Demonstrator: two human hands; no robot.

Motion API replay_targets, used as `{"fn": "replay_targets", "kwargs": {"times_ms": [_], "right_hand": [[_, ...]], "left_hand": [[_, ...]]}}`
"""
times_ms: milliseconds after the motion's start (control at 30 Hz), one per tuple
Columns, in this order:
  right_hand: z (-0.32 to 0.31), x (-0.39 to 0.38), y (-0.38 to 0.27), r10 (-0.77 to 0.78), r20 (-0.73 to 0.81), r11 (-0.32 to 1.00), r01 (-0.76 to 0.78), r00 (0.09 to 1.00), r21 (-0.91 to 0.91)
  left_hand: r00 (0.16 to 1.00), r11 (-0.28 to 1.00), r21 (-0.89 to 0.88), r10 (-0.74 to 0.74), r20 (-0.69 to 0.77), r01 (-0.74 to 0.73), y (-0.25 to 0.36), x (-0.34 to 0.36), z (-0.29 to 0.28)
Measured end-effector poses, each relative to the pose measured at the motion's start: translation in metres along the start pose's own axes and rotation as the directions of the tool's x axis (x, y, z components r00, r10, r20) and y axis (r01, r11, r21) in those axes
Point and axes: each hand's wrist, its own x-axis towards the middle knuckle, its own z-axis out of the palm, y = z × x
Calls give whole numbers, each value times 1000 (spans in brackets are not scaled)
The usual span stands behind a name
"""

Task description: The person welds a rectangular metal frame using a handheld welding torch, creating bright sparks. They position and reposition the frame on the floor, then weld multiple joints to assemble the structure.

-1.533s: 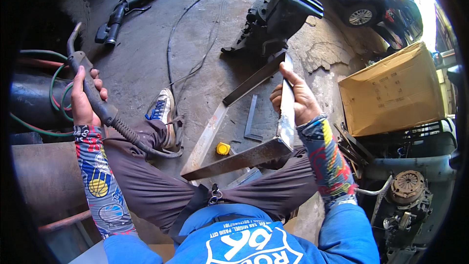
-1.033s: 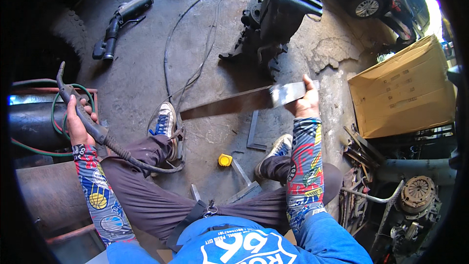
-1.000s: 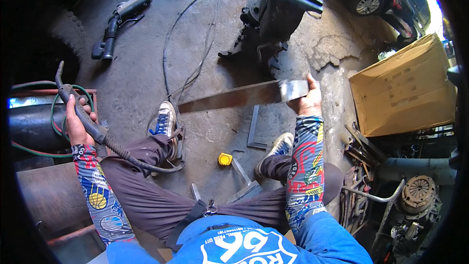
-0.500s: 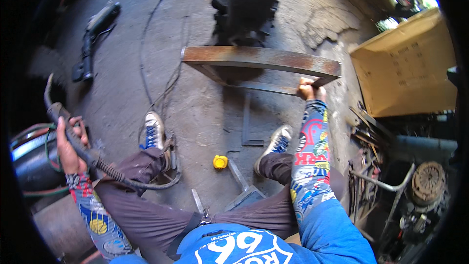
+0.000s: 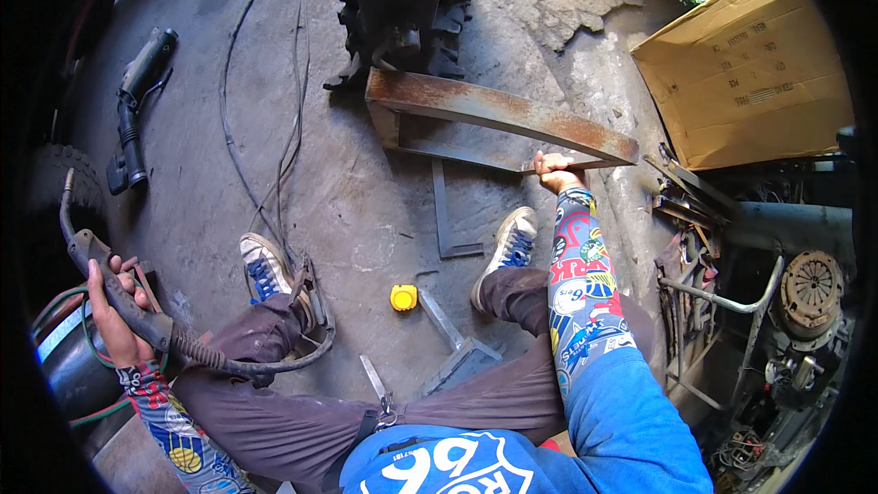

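two grips loaded: left hand (image 5: 117, 318), fingers curled round welding torch (image 5: 147, 321), left of yellow object (image 5: 403, 297); right hand (image 5: 560, 175), outstretched, clasping metal frame (image 5: 503, 113) at right end, beyond yellow object.

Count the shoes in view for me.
2: left shoe, left of the small yellow object; right shoe, between that object and the right hand, which grips the metal frame.

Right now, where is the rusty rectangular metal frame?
In the head view, the frame is upper right of centre, held by the right hand, pictured just above the grey L-shaped metal piece.
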Motion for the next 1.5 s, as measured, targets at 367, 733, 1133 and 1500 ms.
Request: {"fn": "replay_targets", "kwargs": {"times_ms": [367, 733, 1133, 1500], "right_hand": [[15, 29, 24, 57, -35, 998, -57, 998, 1], [64, 64, 40, 116, -163, 952, -62, 980, 300], [70, 41, 84, 33, 14, 980, -30, 999, -196], [8, 16, 119, -170, 32, 806, 158, 985, -570]], "left_hand": [[998, 999, 52, 8, 56, -11, -3, -1, 15], [998, 993, 116, 7, 56, -13, 3, -5, 25], [998, 994, 106, 10, 58, -16, 1, -8, 32], [992, 997, 73, -32, 121, 23, -2, -14, 27]]}}
